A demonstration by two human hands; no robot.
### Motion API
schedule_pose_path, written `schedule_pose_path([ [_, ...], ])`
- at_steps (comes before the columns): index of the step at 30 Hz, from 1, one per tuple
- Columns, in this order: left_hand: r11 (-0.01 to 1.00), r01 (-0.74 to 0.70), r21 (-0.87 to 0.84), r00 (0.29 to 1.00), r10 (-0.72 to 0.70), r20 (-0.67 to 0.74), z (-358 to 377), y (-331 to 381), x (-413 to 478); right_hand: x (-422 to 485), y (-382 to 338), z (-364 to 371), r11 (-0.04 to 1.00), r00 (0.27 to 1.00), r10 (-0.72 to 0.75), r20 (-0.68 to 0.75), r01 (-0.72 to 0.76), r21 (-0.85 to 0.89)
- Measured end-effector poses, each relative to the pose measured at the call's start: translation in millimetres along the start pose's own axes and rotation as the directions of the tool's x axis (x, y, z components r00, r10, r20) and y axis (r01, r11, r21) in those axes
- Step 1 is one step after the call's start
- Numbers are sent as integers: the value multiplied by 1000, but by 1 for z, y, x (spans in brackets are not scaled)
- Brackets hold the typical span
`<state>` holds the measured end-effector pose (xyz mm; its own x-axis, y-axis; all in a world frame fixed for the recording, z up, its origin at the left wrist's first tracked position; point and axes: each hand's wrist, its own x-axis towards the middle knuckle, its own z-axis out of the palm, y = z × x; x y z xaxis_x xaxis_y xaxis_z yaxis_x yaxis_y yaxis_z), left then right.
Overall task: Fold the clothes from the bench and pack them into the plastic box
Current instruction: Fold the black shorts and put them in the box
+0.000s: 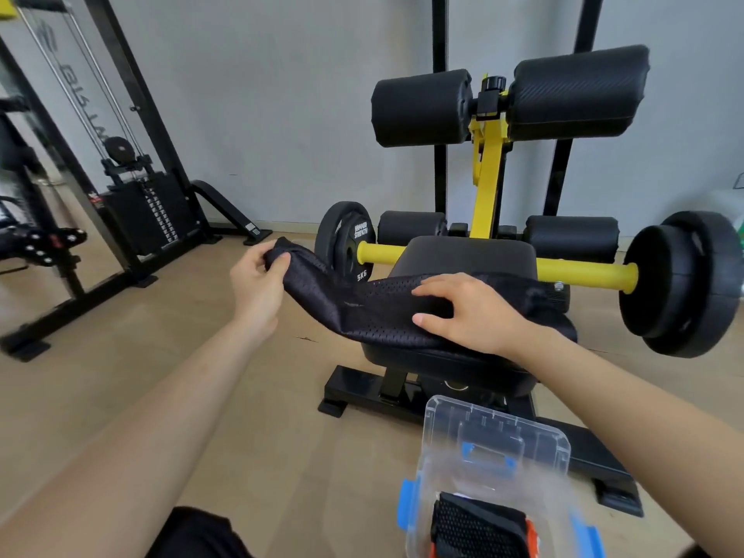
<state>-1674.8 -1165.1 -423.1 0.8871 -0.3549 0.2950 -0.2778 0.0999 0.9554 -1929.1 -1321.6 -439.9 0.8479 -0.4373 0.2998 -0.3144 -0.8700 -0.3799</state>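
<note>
A black mesh garment [370, 308] lies across the black padded bench [467, 251] and stretches off its left side. My left hand [257, 283] pinches the garment's left end and holds it up in the air beside the bench. My right hand [467, 312] rests flat on the garment over the bench seat, fingers spread. Below it on the floor stands the clear plastic box [495, 473] with blue clips. A folded black mesh item with orange trim [479, 529] lies inside it.
The bench has a yellow frame [489, 175], black roller pads [422, 106] and weight plates on a yellow bar at left [346, 247] and right [684, 283]. A cable machine with a weight stack [145, 211] stands at the left. The floor is light wood.
</note>
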Motion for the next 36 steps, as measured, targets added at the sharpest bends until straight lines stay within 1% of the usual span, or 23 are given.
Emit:
schedule_pose_path([
  [3,992,-121,40,989,116,96,16,11,-11,-17,17,-16,982,998,66,12,-62,-179],
  [5,980,-188,57,969,176,176,30,19,-19,-30,30,-26,969,991,126,34,-116,-218],
  [7,957,-280,79,932,251,263,47,28,-30,-41,46,-35,969,980,194,47,-183,-168],
  [10,892,-441,101,848,377,372,73,37,-50,-52,69,-47,960,963,270,13,-269,-76],
  [12,864,-495,94,803,413,431,90,42,-65,-58,78,-52,951,952,302,47,-304,49],
  [14,852,-517,83,772,422,476,107,43,-78,-66,83,-53,923,936,325,139,-345,168],
  [15,849,-521,85,762,418,494,115,42,-85,-69,84,-51,910,930,329,163,-358,209],
  [17,831,-548,98,739,426,522,132,40,-99,-72,88,-49,887,927,337,164,-371,276],
  [20,792,-600,110,676,429,598,149,36,-115,-73,88,-47,886,930,337,145,-365,287],
  [22,793,-595,132,616,345,708,148,37,-118,-72,88,-47,891,931,336,144,-364,272],
  [24,811,-558,178,569,217,793,139,38,-116,-71,88,-44,915,934,347,89,-357,187],
  [25,812,-548,199,575,193,795,134,37,-115,-69,87,-43,931,940,342,17,-341,128],
  [26,820,-531,211,607,195,770,130,35,-113,-65,84,-44,943,943,322,-81,-312,116],
  [27,844,-494,208,655,204,727,127,34,-111,-62,77,-46,946,937,307,-168,-282,159],
  [28,876,-442,192,706,207,677,125,33,-110,-58,67,-48,930,923,321,-211,-265,256],
  [29,906,-387,171,750,201,631,124,33,-109,-54,56,-50,886,913,353,-204,-256,387],
  [30,930,-335,153,784,184,593,123,34,-108,-51,47,-51,811,911,387,-144,-262,523],
  [31,947,-289,140,808,162,566,123,35,-108,-48,39,-51,708,912,407,-50,-281,647],
  [32,958,-255,131,822,144,551,122,35,-107,-46,31,-51,600,908,415,56,-320,733],
  [34,969,-220,114,833,126,539,118,37,-107,-42,21,-51,420,888,393,238,-403,813],
  [36,975,-201,95,831,118,544,115,37,-106,-35,18,-51,276,878,324,353,-445,852],
])
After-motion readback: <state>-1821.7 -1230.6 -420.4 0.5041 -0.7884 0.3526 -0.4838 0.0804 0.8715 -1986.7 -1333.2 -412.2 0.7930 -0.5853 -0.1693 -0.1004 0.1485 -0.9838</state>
